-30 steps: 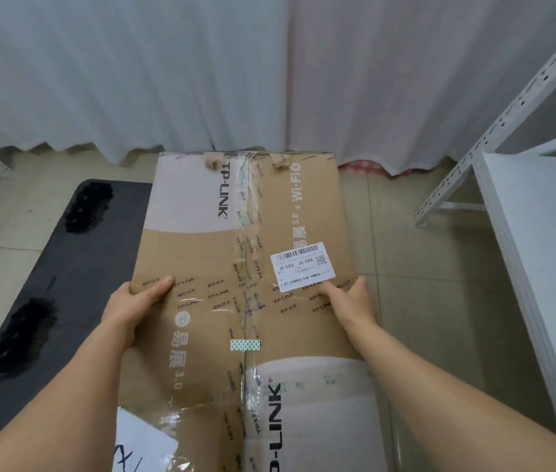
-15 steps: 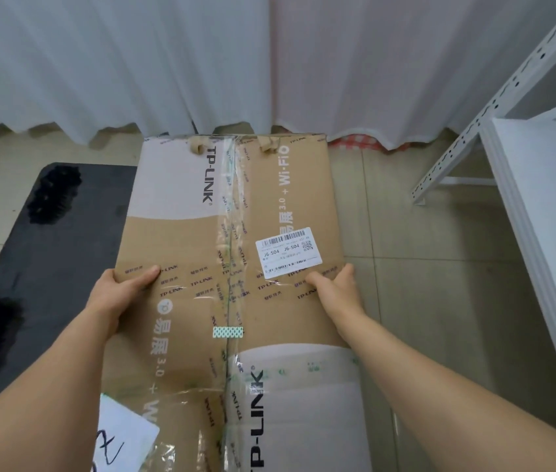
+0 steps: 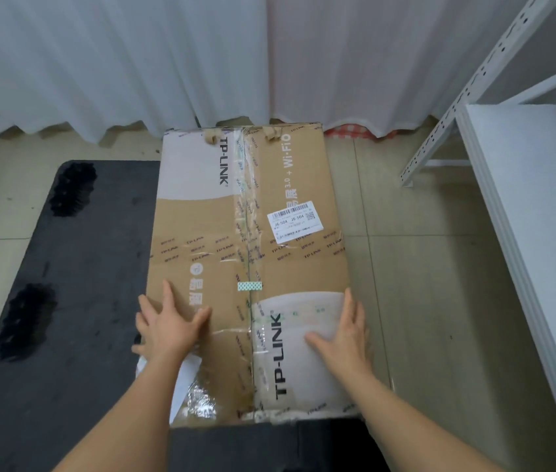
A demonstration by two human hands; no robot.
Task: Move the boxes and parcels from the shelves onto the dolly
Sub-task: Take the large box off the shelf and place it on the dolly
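A long brown and white cardboard box (image 3: 252,253) printed TP-LINK, taped and bearing a white barcode label, lies flat along the right side of the black dolly platform (image 3: 75,301). My left hand (image 3: 167,323) rests on the box's top near its left edge, fingers spread and straight. Flat on the white printed patch near the box's right edge lies my right hand (image 3: 343,332), fingers extended. Neither hand grips the box. The dolly's right edge is hidden under the box.
A white metal shelf unit (image 3: 525,233) stands at the right, its perforated upright (image 3: 467,97) slanting to the floor. White curtains (image 3: 167,56) hang along the back. Beige tiled floor (image 3: 416,284) lies between the box and the shelf.
The box has gone down onto the dolly and lies farther from me. Both hands let go of its side edges and slid back onto its top, nearer to me.
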